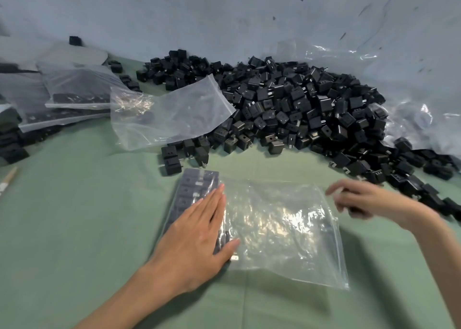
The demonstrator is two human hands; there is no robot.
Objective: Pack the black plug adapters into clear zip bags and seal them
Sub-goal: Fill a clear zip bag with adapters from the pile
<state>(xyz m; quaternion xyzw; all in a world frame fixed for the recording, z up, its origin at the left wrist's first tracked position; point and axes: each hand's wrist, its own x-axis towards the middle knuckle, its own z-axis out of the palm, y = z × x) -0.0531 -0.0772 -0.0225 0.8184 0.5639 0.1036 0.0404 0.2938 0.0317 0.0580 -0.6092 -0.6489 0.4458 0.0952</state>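
Observation:
A clear zip bag [282,228] lies flat on the green cloth in front of me. A row of black plug adapters [192,191] fills its left end. My left hand [197,233] presses flat on those adapters through the plastic, fingers straight. My right hand [359,199] hovers blurred over the bag's right edge, fingers loosely curled; whether it holds anything I cannot tell. A large heap of loose black adapters [294,104] spreads behind the bag and down the right side.
An empty clear zip bag [172,114] leans on the heap's left side. Filled bags [74,89] are stacked at the far left. A wooden-handled brush [7,179] lies at the left edge. Crumpled clear plastic [411,114] lies at the right.

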